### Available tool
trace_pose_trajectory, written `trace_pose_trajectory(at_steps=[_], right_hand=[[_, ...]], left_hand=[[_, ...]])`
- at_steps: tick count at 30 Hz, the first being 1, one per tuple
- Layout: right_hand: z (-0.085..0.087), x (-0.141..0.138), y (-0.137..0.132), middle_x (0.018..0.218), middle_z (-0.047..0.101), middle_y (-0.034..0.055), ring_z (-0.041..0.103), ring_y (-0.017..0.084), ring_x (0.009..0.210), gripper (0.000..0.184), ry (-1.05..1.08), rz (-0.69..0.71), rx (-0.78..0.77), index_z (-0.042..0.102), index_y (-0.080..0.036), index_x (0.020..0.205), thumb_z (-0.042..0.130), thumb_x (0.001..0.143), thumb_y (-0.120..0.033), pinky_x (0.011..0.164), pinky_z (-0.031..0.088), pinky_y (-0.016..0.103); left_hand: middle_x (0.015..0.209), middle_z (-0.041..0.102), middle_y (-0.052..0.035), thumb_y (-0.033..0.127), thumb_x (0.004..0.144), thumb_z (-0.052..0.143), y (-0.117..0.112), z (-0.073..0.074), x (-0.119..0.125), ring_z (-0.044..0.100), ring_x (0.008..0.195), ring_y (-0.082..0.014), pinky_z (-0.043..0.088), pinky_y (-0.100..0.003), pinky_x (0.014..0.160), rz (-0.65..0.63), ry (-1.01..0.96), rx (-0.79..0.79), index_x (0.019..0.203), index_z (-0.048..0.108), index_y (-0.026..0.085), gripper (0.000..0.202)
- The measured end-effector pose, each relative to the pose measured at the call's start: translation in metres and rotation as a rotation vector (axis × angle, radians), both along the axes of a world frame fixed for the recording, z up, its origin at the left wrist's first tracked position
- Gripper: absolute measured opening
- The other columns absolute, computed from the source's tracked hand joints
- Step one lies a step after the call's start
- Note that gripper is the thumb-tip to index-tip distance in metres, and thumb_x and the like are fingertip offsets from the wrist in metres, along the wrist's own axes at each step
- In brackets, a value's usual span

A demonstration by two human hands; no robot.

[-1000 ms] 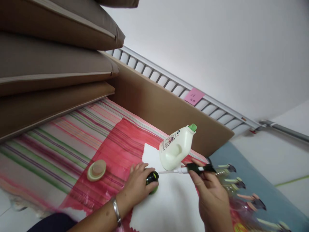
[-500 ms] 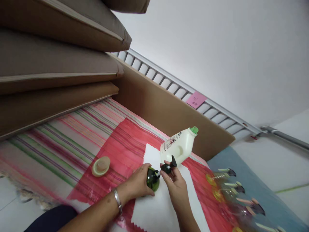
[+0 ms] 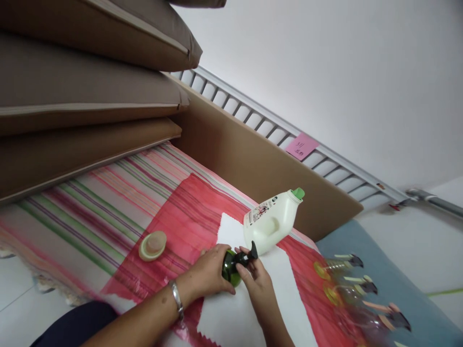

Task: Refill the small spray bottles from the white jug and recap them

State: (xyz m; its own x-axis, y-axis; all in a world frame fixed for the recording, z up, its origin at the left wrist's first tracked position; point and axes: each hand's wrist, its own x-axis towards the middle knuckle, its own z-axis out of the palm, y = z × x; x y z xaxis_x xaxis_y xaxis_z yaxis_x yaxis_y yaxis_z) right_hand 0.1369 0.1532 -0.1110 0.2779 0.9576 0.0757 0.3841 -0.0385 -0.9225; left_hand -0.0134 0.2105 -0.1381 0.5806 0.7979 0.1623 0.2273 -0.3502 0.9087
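A small green bottle (image 3: 230, 266) stands over a white scalloped cloth, with my left hand (image 3: 211, 270) wrapped around its side. The fingers of my right hand (image 3: 256, 277) are closed on a black pump top (image 3: 246, 256), which sits at the bottle's mouth. Whether its threads are engaged I cannot tell. Just beyond my hands is a large white jug (image 3: 271, 221) with a green spout, its label facing up and left. Left of my hands lies a round pale green cap with a translucent cup (image 3: 152, 246).
Several pump bottles (image 3: 356, 289) line the right side, blurred. A brown board (image 3: 253, 159) stands behind, before a white radiator bearing a pink note (image 3: 302, 146). Stacked cushions (image 3: 87, 86) fill the upper left. Red film (image 3: 181, 217) covers part of the striped cloth (image 3: 108, 193).
My right hand has brought the black pump top against the bottle's mouth; its pale stem showed outside before and is now hidden. My left hand keeps its hold on the bottle.
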Motion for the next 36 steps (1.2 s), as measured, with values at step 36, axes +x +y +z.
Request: trace_pose_trajectory(at_steps=[36], right_hand=[[0.011,0.004,-0.001,0.125,0.059,0.0091,0.05,0.03,0.118,0.049,-0.029,-0.045,-0.036,0.059,-0.022,0.113,0.068,0.068,-0.036,0.103,0.036,0.047]], left_hand=[[0.123,0.055,-0.0079,0.041,0.048,0.082,-0.001,-0.007,0.006,0.051,0.11,-0.0313,0.036,-0.045,0.096,-0.01,0.079,0.016,0.122,0.045,0.023,0.085]])
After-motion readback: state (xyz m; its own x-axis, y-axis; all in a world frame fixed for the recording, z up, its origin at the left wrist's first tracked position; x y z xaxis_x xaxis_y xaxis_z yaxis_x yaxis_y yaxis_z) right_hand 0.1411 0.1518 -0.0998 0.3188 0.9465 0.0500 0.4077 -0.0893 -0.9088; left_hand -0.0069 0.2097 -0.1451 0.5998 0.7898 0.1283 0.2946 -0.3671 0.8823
